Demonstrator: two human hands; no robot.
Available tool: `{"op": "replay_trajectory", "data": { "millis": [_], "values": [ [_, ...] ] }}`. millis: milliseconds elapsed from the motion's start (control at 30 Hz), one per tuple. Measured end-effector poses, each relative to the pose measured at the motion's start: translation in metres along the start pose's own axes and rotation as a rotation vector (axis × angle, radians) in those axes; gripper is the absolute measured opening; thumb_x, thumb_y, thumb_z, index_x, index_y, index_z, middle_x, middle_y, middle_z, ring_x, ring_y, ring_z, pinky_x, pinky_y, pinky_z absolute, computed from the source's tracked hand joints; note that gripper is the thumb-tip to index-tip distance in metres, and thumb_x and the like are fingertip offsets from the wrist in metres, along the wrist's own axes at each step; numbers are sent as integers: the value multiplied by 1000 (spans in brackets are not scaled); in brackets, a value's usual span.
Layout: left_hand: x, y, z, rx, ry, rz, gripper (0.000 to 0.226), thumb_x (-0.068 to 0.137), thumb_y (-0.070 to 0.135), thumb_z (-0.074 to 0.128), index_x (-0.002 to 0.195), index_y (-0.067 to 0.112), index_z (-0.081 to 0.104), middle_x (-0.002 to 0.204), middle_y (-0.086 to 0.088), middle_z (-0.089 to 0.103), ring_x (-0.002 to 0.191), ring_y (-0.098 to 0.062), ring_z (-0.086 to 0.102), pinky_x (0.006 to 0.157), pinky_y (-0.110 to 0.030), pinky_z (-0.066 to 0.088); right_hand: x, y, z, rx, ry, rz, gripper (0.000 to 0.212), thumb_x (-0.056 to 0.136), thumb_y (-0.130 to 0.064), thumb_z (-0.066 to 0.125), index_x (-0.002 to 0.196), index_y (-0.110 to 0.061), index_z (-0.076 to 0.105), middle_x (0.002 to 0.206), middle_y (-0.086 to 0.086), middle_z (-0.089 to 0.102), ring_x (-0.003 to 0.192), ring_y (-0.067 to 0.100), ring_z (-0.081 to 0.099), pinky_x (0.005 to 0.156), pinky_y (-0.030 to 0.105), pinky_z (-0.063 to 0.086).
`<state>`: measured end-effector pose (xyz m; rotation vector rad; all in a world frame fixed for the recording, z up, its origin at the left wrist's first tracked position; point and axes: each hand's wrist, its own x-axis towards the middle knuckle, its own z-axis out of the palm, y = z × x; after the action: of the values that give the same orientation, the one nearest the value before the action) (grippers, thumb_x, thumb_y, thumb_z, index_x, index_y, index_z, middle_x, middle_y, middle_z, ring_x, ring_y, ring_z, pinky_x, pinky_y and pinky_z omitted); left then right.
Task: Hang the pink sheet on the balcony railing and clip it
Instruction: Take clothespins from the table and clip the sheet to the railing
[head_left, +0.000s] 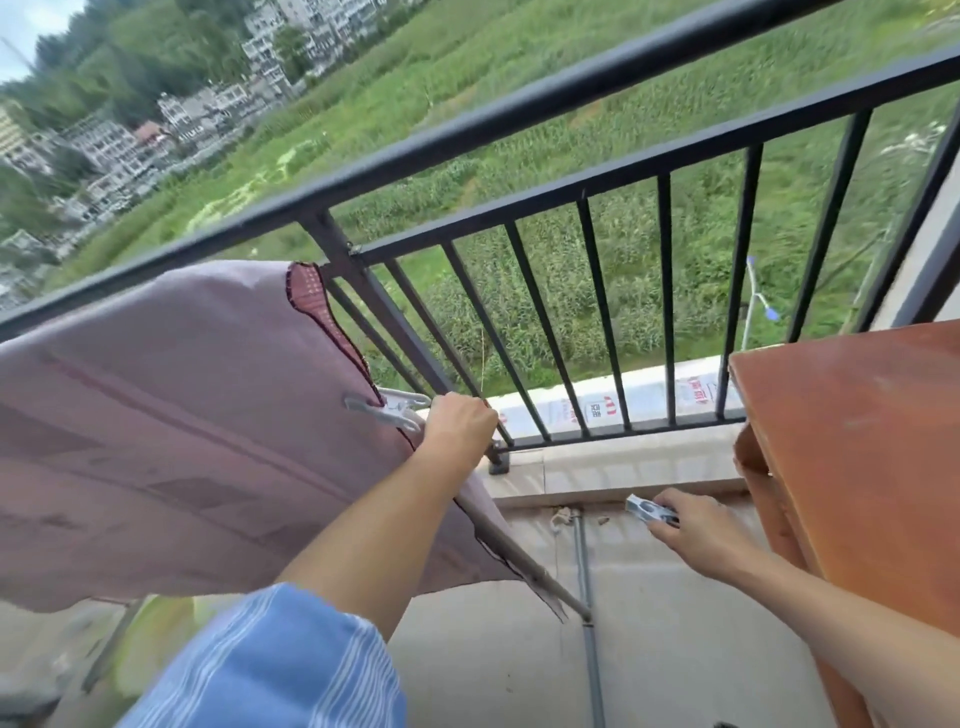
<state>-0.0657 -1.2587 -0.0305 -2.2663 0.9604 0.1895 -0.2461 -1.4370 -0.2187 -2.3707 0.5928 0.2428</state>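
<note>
The pink sheet (171, 431) hangs over the black balcony railing (467, 130) on the left, draping down toward the floor. A white clip (389, 408) sits on the sheet's right edge. My left hand (460, 423) is closed on that edge right beside the clip's handles. My right hand (696, 530) is lower and to the right, near the balcony's low wall, with its fingers closed on a second clip (647, 510).
A reddish-brown wooden table (857, 441) stands at the right against the railing. A grey pipe (584, 571) runs down the tiled low wall below the railing. Green fields and buildings lie far beyond the bars.
</note>
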Motion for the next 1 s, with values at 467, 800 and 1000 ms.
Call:
{"op": "replay_trajectory", "data": {
  "millis": [467,800,1000],
  "values": [
    [-96,6,88,-28,404,214,16,56,2,57,62,16,57,66,-3,51,64,-26,50,57,-31,42,24,-65,35,186,-178,16,27,71,-47,69,75,-23,56,75,-2,64,78,23,61,62,31,44],
    [-119,5,107,-841,321,-668,56,71,68,64,102,21,60,95,8,61,87,-20,61,72,-32,49,65,-190,29,795,-409,-251,20,73,-22,84,75,-12,67,62,5,52,58,15,42,55,29,33],
    [-89,9,89,-977,370,-768,33,86,48,58,74,17,56,79,-2,68,81,-29,62,64,-31,42,68,-187,28,721,-445,-317,16,72,-16,79,73,-16,63,57,-1,46,51,15,42,51,26,33]
  ]
}}
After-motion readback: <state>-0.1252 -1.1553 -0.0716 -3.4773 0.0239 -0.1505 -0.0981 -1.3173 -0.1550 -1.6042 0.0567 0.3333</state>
